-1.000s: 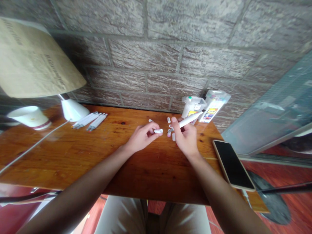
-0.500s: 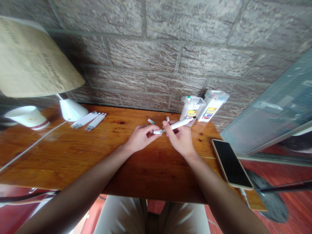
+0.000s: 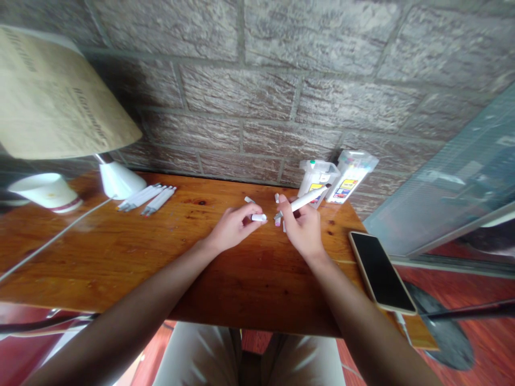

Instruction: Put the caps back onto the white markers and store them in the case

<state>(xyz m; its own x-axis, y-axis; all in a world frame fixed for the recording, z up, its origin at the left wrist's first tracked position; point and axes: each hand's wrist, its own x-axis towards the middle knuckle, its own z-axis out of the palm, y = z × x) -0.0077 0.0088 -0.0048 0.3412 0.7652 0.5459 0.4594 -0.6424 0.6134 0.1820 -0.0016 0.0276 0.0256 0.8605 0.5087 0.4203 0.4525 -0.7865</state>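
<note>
My left hand (image 3: 233, 228) is closed on a white marker cap (image 3: 258, 217), pinched between thumb and fingers with its open end toward the right. In my right hand (image 3: 301, 225) is a white marker (image 3: 308, 198), held slanted; its dark end points up and right, and its grey uncapped tip points down and left. A gap lies between the tip and the cap. Small loose caps lie on the wooden table beyond and beside my hands: one cap (image 3: 249, 200) behind the left hand, another cap (image 3: 277, 198) near the right thumb, and a pinkish-ended cap (image 3: 277, 221) under the marker tip.
Two clear plastic marker boxes, a nearer box (image 3: 316, 177) and a farther box (image 3: 350, 174), stand at the back right by the wall. Several white markers (image 3: 147, 198) lie at left, near a lamp (image 3: 118, 179) and a paper cup (image 3: 46, 192). A phone (image 3: 382, 272) lies on the right edge.
My right hand has drawn the marker rightward, away from the cap in my left hand, so tip and cap are now apart. My left hand has hardly moved.
</note>
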